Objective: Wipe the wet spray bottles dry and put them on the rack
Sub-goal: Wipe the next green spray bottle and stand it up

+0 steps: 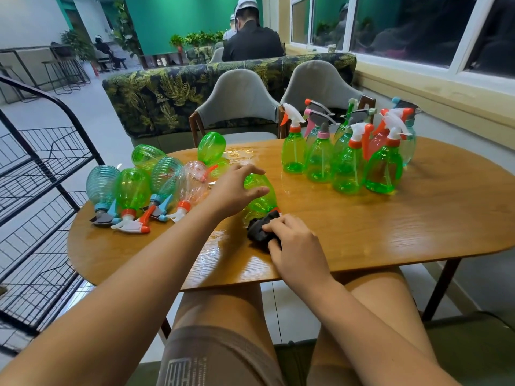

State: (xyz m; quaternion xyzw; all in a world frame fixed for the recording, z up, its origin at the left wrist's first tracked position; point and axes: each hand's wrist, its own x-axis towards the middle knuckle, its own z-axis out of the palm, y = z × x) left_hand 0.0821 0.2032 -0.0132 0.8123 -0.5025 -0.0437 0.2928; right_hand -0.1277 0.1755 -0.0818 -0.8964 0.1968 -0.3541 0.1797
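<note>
One oval bench (404, 218) of glossy, grained wood fills the middle of the frame, with wet patches shining near its front edge. At the left edge of the frame stands a black wire rack (41, 174) with gridded shelves. On the upper right of the bench stands a tight cluster of upright bottles (384, 168) in smooth translucent plastic, mostly green, with white, orange and grey trigger heads. At the bench's left end the lying bottles (132, 188) rest on their sides, some ribbed teal, some smooth green, one clear.

Near the centre a bulbous green bottle (260, 203) lies on its side. The left hand (237, 188) is over it, fingers spread and lightly bent; whether it touches cannot be told. Just below, the right hand (295, 243) curls around a crumpled black cloth (262, 229) lying against the bottle's neck end.
</note>
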